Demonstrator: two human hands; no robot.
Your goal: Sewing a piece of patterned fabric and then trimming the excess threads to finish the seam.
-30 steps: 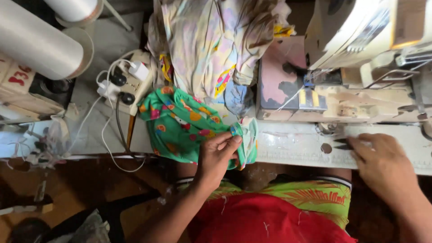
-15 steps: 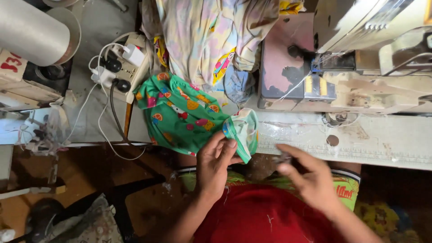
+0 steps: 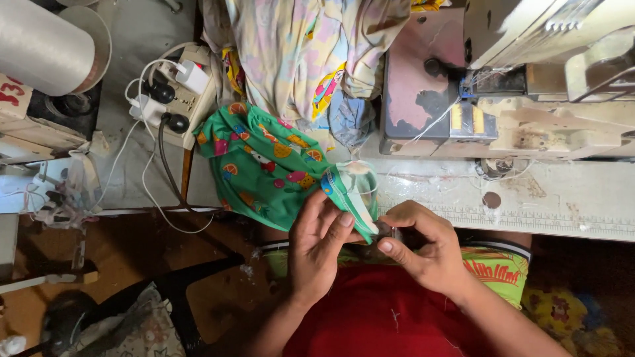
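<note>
Fabric [image 3: 268, 165], green with a fruit print, lies at the desk [image 3: 562, 198] edge in front of the sewing machine [image 3: 529, 79], and I have its hemmed corner pinched up. My left hand [image 3: 321, 248] grips that corner from below; my right hand [image 3: 423, 248] is curled shut on something small at the same corner, though I cannot tell what. I judge the piece not yet under the needle, so stitching remains. Its long axis runs from the power strip [image 3: 175, 99] down-right toward my hands.

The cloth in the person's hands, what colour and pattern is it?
The cloth is bright green with fruit prints; head view.
</note>
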